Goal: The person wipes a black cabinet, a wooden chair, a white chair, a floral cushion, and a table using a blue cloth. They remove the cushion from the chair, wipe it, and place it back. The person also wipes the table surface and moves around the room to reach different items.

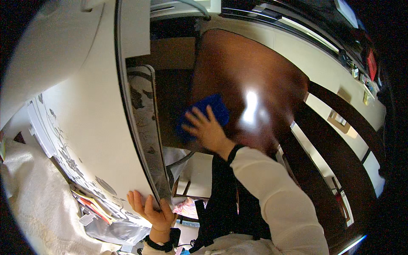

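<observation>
My right hand, fingers spread and slightly blurred, holds a blue cloth down against a glossy brown wooden chair seat. The cloth lies at the seat's left side, partly hidden by the hand. A bright reflection shows on the seat to the right of it. My left hand grips the dark-trimmed edge of a white panel, fingers on its white face and thumb around the edge. Grey floral patterns mark the panel's lower left part.
Dark slats of the chair back curve along the right. A narrow patterned board stands between panel and seat. Cream fabric and several papers lie at lower left. A grey cable runs along the top.
</observation>
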`<state>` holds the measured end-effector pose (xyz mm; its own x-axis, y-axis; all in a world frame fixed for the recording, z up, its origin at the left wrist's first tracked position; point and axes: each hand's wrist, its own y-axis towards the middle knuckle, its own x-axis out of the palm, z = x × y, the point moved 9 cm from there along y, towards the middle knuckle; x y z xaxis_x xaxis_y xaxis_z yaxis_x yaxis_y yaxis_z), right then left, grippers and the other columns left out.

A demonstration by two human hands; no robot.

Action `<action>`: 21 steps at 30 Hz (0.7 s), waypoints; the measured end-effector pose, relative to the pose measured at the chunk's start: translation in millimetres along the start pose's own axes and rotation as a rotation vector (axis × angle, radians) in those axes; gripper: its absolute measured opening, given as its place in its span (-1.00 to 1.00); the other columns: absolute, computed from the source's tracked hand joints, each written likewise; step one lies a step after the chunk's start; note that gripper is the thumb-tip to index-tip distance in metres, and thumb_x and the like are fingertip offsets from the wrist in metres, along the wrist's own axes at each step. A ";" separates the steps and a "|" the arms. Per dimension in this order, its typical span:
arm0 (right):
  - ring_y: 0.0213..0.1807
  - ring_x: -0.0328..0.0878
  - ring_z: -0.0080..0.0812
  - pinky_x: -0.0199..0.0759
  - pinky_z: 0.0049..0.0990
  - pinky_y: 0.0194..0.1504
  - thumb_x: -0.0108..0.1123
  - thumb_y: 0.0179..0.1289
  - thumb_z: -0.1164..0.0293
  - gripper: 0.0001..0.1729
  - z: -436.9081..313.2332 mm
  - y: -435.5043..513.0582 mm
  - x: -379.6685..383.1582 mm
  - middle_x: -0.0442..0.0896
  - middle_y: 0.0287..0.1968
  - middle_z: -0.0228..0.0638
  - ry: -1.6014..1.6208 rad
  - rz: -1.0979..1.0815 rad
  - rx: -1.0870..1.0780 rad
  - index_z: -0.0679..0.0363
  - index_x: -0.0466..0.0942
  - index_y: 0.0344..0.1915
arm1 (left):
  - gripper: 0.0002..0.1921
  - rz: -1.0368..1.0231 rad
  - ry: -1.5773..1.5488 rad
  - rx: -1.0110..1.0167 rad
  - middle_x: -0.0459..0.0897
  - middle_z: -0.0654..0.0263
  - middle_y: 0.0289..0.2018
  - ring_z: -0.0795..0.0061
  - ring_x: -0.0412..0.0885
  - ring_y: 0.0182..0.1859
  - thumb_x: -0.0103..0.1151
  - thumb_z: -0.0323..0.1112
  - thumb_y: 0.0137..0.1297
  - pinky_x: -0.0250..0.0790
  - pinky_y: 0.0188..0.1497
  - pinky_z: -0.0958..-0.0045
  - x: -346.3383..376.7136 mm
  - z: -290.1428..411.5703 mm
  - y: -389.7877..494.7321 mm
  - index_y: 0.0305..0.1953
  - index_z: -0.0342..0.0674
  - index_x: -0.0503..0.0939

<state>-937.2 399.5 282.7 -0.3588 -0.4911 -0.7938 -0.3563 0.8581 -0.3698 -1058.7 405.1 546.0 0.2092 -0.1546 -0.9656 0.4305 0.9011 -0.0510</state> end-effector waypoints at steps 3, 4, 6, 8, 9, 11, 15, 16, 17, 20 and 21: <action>0.49 -0.17 -0.21 -0.38 0.22 0.37 0.18 0.09 0.17 -0.31 -31.6 -44.7 31.6 0.04 0.45 -0.39 0.114 -0.080 -0.141 -0.25 0.29 0.28 | -0.60 -0.011 0.010 0.012 0.16 -0.13 0.26 -0.25 0.03 0.34 0.04 -0.33 0.27 -0.15 0.32 -0.27 -0.3 0.9 1.4 0.11 -0.20 0.27; 0.49 -0.16 -0.22 -0.37 0.21 0.37 0.20 0.07 0.15 -0.30 -25.3 -56.5 31.7 0.04 0.45 -0.40 0.098 -0.036 -0.142 -0.25 0.29 0.28 | -0.60 -0.011 0.006 0.016 0.15 -0.13 0.26 -0.25 0.02 0.34 0.03 -0.33 0.27 -0.15 0.32 -0.26 -0.5 1.0 1.9 0.11 -0.21 0.26; 0.49 -0.15 -0.25 -0.37 0.19 0.38 0.23 0.04 0.13 -0.27 0.7 -81.2 41.2 0.04 0.45 -0.42 0.101 -0.161 -0.125 -0.25 0.30 0.28 | -0.54 -0.040 0.063 0.081 0.06 -0.18 0.31 -0.18 0.04 0.36 -0.03 -0.32 0.34 -0.15 0.37 -0.09 0.7 6.0 2.5 0.22 -0.29 0.19; 0.48 -0.11 -0.20 -0.33 0.19 0.38 0.30 -0.05 0.12 -0.20 55.5 -101.2 20.8 0.06 0.44 -0.38 0.152 -0.063 0.030 -0.28 0.30 0.28 | -0.54 -0.038 0.074 0.076 0.08 -0.17 0.31 -0.16 0.05 0.36 -0.02 -0.31 0.35 -0.15 0.37 -0.07 0.5 5.3 2.6 0.22 -0.29 0.20; 0.47 -0.10 -0.18 -0.31 0.19 0.37 0.33 -0.07 0.11 -0.18 89.4 -111.0 9.3 0.07 0.44 -0.35 0.101 -0.032 0.157 -0.30 0.29 0.28 | -0.55 -0.017 0.060 0.080 0.09 -0.17 0.31 -0.15 0.06 0.36 -0.02 -0.30 0.35 -0.13 0.38 -0.05 0.1 5.1 3.1 0.21 -0.29 0.22; 0.47 -0.08 -0.12 -0.26 0.19 0.36 0.34 -0.05 0.15 -0.17 156.2 -126.1 -24.9 0.09 0.42 -0.28 0.006 0.132 0.383 -0.30 0.26 0.29 | -0.55 -0.009 0.044 0.078 0.09 -0.16 0.31 -0.13 0.06 0.36 -0.02 -0.31 0.35 -0.13 0.38 -0.03 0.7 4.4 3.4 0.21 -0.29 0.23; 0.44 -0.04 -0.03 -0.08 0.21 0.30 0.29 0.05 0.21 -0.18 242.7 -153.2 -74.7 0.10 0.42 -0.22 -0.066 0.447 0.689 -0.30 0.19 0.34 | -0.56 0.008 0.048 0.095 0.09 -0.14 0.32 -0.09 0.05 0.37 -0.02 -0.34 0.34 -0.13 0.39 0.00 1.3 5.3 3.4 0.20 -0.31 0.23; 0.43 -0.01 -0.01 -0.03 0.22 0.27 0.28 0.05 0.17 -0.18 250.7 -159.4 -74.8 0.12 0.41 -0.23 -0.081 0.473 0.757 -0.31 0.18 0.34 | -0.55 0.013 0.053 0.091 0.09 -0.13 0.32 -0.08 0.05 0.38 -0.02 -0.34 0.34 -0.14 0.39 0.00 1.2 4.9 3.5 0.20 -0.32 0.23; 0.44 -0.04 0.00 -0.08 0.24 0.28 0.25 0.08 0.16 -0.19 249.2 -162.5 -70.4 0.09 0.41 -0.19 -0.070 0.498 0.773 -0.31 0.16 0.35 | -0.56 0.022 0.029 0.087 0.10 -0.13 0.32 -0.08 0.05 0.38 -0.02 -0.36 0.33 -0.14 0.39 0.00 0.6 4.5 3.7 0.19 -0.34 0.24; 0.44 -0.08 0.05 -0.15 0.29 0.28 0.25 0.07 0.14 -0.18 219.0 -178.1 -39.9 0.06 0.41 -0.12 -0.018 0.516 0.865 -0.28 0.15 0.36 | -0.60 0.020 0.020 0.080 0.13 -0.16 0.29 -0.19 0.07 0.35 -0.01 -0.35 0.32 -0.10 0.35 -0.14 0.4 4.9 4.6 0.14 -0.34 0.27; 0.45 -0.15 0.09 -0.23 0.32 0.29 0.26 0.05 0.14 -0.16 200.2 -182.8 -24.5 0.04 0.41 -0.05 0.021 0.475 0.859 -0.24 0.15 0.36 | -0.60 0.023 0.019 0.083 0.13 -0.16 0.29 -0.19 0.07 0.35 -0.01 -0.35 0.32 -0.10 0.35 -0.13 0.3 5.4 5.0 0.15 -0.34 0.27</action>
<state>-690.5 284.8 273.1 -0.3204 -0.0619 -0.9453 0.5753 0.7800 -0.2461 -1051.8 407.4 546.8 0.2033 -0.1256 -0.9710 0.4974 0.8675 -0.0081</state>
